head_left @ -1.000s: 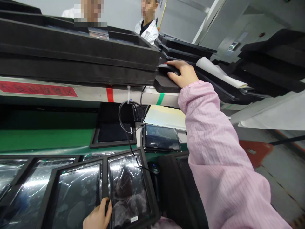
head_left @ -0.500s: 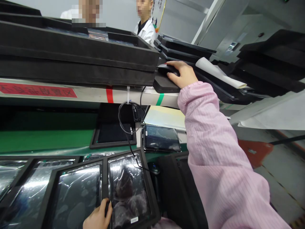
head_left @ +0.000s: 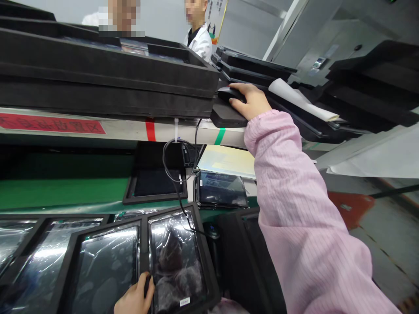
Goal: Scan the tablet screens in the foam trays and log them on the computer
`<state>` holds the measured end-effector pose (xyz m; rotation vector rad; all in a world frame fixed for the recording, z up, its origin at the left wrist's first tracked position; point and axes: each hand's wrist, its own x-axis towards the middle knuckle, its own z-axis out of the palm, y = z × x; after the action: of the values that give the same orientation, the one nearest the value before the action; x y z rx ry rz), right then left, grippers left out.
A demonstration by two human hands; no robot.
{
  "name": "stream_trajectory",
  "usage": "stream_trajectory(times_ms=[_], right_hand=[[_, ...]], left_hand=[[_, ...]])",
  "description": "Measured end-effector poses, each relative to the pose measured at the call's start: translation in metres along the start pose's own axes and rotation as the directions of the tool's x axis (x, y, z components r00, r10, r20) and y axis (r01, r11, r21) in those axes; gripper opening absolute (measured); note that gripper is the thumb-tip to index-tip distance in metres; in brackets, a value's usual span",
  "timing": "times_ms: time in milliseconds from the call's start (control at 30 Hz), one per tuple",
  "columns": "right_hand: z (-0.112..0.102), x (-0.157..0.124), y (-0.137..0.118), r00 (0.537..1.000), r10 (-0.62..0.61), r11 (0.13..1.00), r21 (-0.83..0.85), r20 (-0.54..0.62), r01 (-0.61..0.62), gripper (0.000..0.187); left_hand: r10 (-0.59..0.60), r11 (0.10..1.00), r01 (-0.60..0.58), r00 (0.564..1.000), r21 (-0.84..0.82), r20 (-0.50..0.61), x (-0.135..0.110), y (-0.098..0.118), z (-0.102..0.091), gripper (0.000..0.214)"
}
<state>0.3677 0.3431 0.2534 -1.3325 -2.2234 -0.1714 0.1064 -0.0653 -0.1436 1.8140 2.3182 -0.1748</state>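
Up on the shelf, my right hand (head_left: 250, 101) is closed over a black computer mouse (head_left: 231, 93), which rests on a dark foam block (head_left: 225, 114). Low in the view, my left hand (head_left: 134, 297) pinches the middle divider of a black foam tray (head_left: 144, 244). That tray holds two film-covered, dark-screened tablets: one to the left (head_left: 106, 266) and another to the right (head_left: 176, 261) of my fingers. A small white label sits at the bottom of the right one. Beside the tray's right edge lies a black handheld device (head_left: 212, 233), possibly a scanner, with a cable.
Stacked foam trays (head_left: 108, 74) fill the shelf's left side. A looped black cable (head_left: 164, 161) hangs from the shelf edge (head_left: 186, 131). Below are more tablets (head_left: 222, 189) and a green surface (head_left: 65, 183). Two people in white coats (head_left: 201, 43) are beyond the shelf.
Both hands keep almost the same places. The camera view has shifted very slightly, and a person in the background has moved a little left.
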Motion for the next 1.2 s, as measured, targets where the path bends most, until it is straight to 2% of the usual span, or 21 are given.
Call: stream_trajectory(times_ms=[500,867,933,1000,1067,1100,1133,1167,1200], right_hand=[[0.001,0.001,0.001,1.0,-0.003,1.0,-0.007,-0.011,0.003,0.04],[0.004,0.002,0.004,1.0,-0.01,0.999,-0.031,-0.012,0.009,0.039],[0.004,0.002,0.004,0.999,-0.005,0.998,-0.057,-0.043,0.002,0.042],[0.0,-0.003,0.001,0.991,-0.004,0.996,-0.093,-0.131,-0.008,0.044],[-0.007,-0.017,-0.009,0.946,-0.017,0.995,-0.095,-0.323,-0.015,0.04],[-0.012,-0.031,-0.017,0.894,-0.016,0.998,-0.06,-0.448,-0.013,0.038],[-0.014,-0.048,-0.028,0.819,0.004,1.0,-0.003,-0.573,-0.008,0.037],[-0.015,-0.071,-0.04,0.714,0.048,0.997,0.075,-0.698,0.006,0.035],[-0.012,-0.1,-0.054,0.619,0.121,0.986,0.165,-0.776,0.014,0.036]], left_hand=[[-0.009,0.998,0.012,0.998,-0.053,0.062,0.0,-0.001,0.002,0.032],[0.013,1.0,-0.013,1.0,-0.018,0.015,0.0,0.002,-0.006,0.033],[0.012,1.0,-0.012,1.0,-0.008,0.015,0.0,0.002,-0.006,0.032],[0.013,1.0,-0.013,1.0,-0.005,0.019,0.0,0.002,-0.006,0.032],[0.027,1.0,-0.027,0.999,-0.015,0.02,0.0,0.001,-0.004,0.031],[0.037,0.999,-0.036,0.999,-0.022,0.02,0.001,0.001,-0.004,0.031],[0.046,0.999,-0.046,0.999,-0.028,0.022,0.001,0.001,-0.003,0.031],[0.053,0.998,-0.052,0.998,-0.032,0.025,0.001,0.001,-0.003,0.03],[0.058,0.998,-0.057,0.998,-0.032,0.028,0.002,0.0,-0.003,0.03]])
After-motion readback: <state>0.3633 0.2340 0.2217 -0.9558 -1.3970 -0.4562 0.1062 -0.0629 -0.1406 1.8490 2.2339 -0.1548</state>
